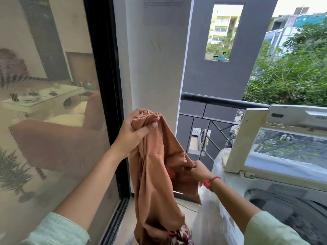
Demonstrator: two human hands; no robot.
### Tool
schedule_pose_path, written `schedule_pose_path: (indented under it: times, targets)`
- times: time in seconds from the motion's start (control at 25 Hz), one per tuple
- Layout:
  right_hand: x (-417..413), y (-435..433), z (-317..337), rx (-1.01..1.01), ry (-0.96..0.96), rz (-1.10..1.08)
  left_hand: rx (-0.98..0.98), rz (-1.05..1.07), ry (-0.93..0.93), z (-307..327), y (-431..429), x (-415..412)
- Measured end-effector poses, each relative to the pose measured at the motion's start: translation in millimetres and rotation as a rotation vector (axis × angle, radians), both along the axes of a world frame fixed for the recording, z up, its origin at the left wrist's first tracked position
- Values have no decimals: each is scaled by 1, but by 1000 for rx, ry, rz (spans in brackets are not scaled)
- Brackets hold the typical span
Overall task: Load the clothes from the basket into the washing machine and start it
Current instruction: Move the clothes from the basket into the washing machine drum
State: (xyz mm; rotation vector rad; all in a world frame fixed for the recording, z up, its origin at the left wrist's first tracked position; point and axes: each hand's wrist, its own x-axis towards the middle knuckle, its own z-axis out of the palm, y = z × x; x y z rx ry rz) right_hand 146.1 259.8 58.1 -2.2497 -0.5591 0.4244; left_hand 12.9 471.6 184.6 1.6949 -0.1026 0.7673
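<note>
The left of the view is taken up by a large mesh-screened sliding door point(53, 103) in a black frame, through which a room with a table and brown chairs is dimly seen. A black metal balcony railing point(221, 101) is seen beyond, running rightward from a white wall. At the right edge a white top-loading washing machine point(276, 183) is stood, its glass-panelled lid point(276, 145) raised and the dark drum opening exposed below it. A crumpled sheet of clear plastic point(212, 220) is draped down the machine's left side. A long rust-orange cloth garment point(155, 174) is held up in the air to the left of the machine, between it and the door frame, outside the drum. It hangs in loose folds, and its lower end is met by a red-and-white patterned cloth point(178, 235) at the bottom edge of the view. The garment's bunched top is gripped by the left hand point(134, 133), with fingers and thumb curled round the fabric. Lower down, near the machine's left front corner, a fold of the same garment is pinched in the closed fingers of the right hand point(200, 170). A red thread band point(211, 182) is worn on the right wrist.
</note>
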Motion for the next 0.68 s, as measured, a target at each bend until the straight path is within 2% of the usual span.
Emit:
schedule_pose_path:
  times: [0.12,0.16,0.28,0.4,0.48,0.6,0.68]
  targets:
    - [-2,-10,96,229,-130,-39,-68,290,0,-7,19,0]
    - [-12,-13,131,331,-179,-9,-77,317,9,-8,15,1]
    - [-38,-10,198,465,-315,12,-75,123,26,-16,-29,6]
    - [-45,7,204,385,-295,-74,-4,-82,-31,-29,-67,12]
    - [-47,13,192,334,-244,-121,22,-146,-57,-39,-82,14]
    - [-49,10,184,291,-248,-125,119,24,-72,-42,-99,12]
    - [-44,-3,184,381,-120,-77,147,113,-100,-44,-97,12]
